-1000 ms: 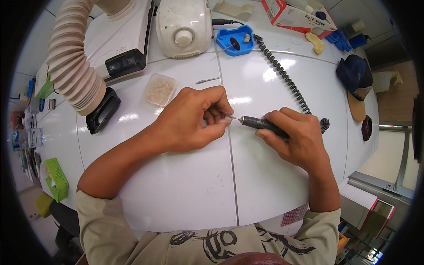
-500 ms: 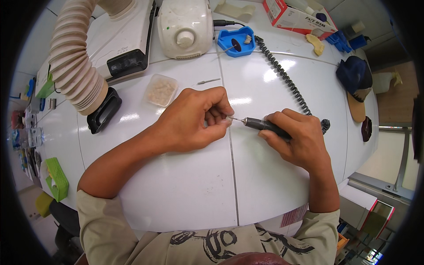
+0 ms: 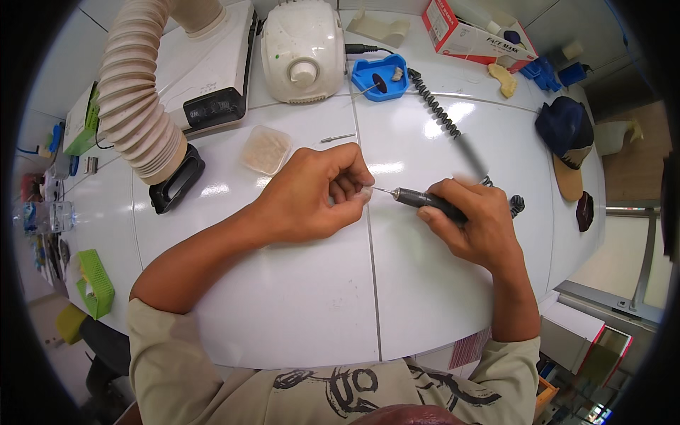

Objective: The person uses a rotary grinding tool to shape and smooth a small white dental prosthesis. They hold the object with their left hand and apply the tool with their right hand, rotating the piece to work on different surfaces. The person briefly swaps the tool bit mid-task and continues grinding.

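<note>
My right hand [image 3: 476,227] grips a dark rotary handpiece [image 3: 423,200] like a pen, its thin bit pointing left. The bit tip meets a small clear piece [image 3: 367,191] pinched between the thumb and fingers of my left hand [image 3: 314,195], which rests on the white table [image 3: 297,297]. The piece is mostly hidden by my fingers. A black coiled cord [image 3: 440,113] runs from the handpiece up toward the white motor unit [image 3: 303,48].
A ribbed suction hose [image 3: 134,113] with a black nozzle [image 3: 176,178] lies at left. A small clear tray [image 3: 265,149] and a loose bit [image 3: 337,137] lie above my left hand. A blue holder [image 3: 380,76], a red-and-white box [image 3: 476,30] and a dark cap [image 3: 567,134] sit further back and right.
The coiled cord near my right hand is blurred and has shifted; both hands stay in nearly the same place with the bit against the piece.
</note>
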Tool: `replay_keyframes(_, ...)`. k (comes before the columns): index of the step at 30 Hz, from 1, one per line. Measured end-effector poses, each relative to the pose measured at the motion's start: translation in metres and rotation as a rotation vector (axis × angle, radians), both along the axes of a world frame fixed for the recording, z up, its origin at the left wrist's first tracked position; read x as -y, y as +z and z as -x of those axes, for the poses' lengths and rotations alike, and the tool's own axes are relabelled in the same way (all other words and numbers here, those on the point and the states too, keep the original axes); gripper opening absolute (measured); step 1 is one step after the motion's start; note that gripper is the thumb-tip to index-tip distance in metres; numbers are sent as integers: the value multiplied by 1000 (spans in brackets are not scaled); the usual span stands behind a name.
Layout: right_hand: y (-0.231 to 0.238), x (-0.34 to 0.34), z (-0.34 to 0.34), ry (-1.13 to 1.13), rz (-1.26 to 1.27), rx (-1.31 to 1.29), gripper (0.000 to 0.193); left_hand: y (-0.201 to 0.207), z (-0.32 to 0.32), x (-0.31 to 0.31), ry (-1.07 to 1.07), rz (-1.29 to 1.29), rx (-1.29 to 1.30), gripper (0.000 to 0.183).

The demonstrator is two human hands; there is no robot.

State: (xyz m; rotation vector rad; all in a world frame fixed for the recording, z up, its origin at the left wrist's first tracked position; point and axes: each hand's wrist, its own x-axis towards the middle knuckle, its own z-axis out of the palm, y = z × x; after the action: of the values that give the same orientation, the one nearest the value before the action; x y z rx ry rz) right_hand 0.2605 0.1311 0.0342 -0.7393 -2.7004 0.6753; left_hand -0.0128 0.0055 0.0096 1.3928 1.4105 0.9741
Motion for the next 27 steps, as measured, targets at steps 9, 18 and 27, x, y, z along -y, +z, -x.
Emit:
replay_keyframes(9,10,-5,3,-25,161,-12,25,-1,-2,-1,92,-21,69,20)
replay_keyframes(18,6,-2,0,2,96,-13,28,-3,2,0,53,-71,44,18)
replay_keyframes(27,6,-3,1,-10,77,-26,29,-2,2,0,75,-70,46,20)
